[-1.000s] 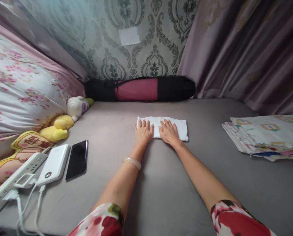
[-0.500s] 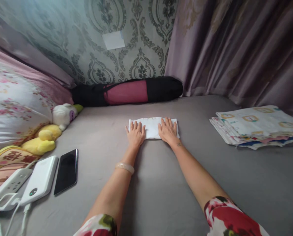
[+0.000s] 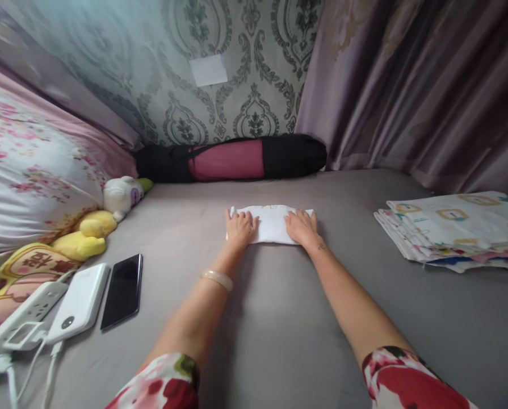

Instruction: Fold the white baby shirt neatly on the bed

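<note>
A folded white cloth [image 3: 271,225] lies as a flat rectangle on the grey bed sheet [image 3: 275,318]. My left hand [image 3: 240,229] is on its left end, fingers bent and closed at the cloth, thumb toward the middle. At the right end, my right hand [image 3: 302,228] has its fingers curled on the cloth in the same way. The fingertips are partly hidden, so how much fabric they hold is not visible. The cloth's middle shows between the two hands.
A stack of folded printed cloths [image 3: 453,227] sits at the right. Behind lies a long black and pink bag [image 3: 228,160] against the wall. To the left are a black phone [image 3: 122,292], a white power bank [image 3: 80,304], a power strip [image 3: 36,307] and plush toys [image 3: 121,196].
Both hands have gone from lying flat with fingers stretched to curled fingers at the cloth's ends. The whole view has shifted slightly, so things appear a little further right.
</note>
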Motion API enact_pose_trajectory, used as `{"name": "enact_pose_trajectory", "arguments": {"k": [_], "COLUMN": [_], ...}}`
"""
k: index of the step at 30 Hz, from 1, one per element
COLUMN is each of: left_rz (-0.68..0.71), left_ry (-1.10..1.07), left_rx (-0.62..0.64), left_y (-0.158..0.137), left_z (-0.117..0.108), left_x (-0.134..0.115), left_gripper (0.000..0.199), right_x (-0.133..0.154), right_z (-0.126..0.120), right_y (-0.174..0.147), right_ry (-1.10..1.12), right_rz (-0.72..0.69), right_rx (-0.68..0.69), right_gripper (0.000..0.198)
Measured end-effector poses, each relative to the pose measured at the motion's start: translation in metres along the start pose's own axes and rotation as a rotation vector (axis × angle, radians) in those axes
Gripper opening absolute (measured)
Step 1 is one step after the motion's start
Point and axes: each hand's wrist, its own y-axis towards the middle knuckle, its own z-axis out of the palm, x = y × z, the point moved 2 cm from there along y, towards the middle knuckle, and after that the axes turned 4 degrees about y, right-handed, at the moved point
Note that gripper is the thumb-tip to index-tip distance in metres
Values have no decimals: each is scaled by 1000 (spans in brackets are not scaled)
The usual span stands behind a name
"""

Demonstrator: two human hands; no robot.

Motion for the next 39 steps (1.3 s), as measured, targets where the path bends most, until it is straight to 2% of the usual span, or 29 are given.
{"name": "enact_pose_trajectory", "arguments": {"k": [5, 9, 13, 17, 24, 30, 39], "left_rz": [37, 21, -42, -91, -82, -64, -31], "left_ry": [65, 38, 4, 9, -6, -9, 2], "left_rx": [126, 215, 352, 425, 409, 409, 366], "left_y": [33, 57, 77, 89, 86, 78, 64], "left_z": [-4, -3, -1, 4, 11, 11, -10], "left_x": [13, 23, 30, 33, 33, 31, 31], "left_gripper": [31, 34, 30, 28, 31, 38, 37], "right_x": [-16, -23, -24, -23, -24, -26, -22], "right_z": [-12, -19, -26, -32, -34, -27, -32], "right_y": [24, 42, 54, 62, 65, 65, 53], "right_ry": [-19, -6, 4, 0, 2, -9, -3], "right_rz": [-62, -36, 25, 52, 13, 22, -19], "right_rx": [62, 123, 253, 330, 401, 382, 298], "right_gripper": [38, 28, 35, 34, 33, 41, 38]}}
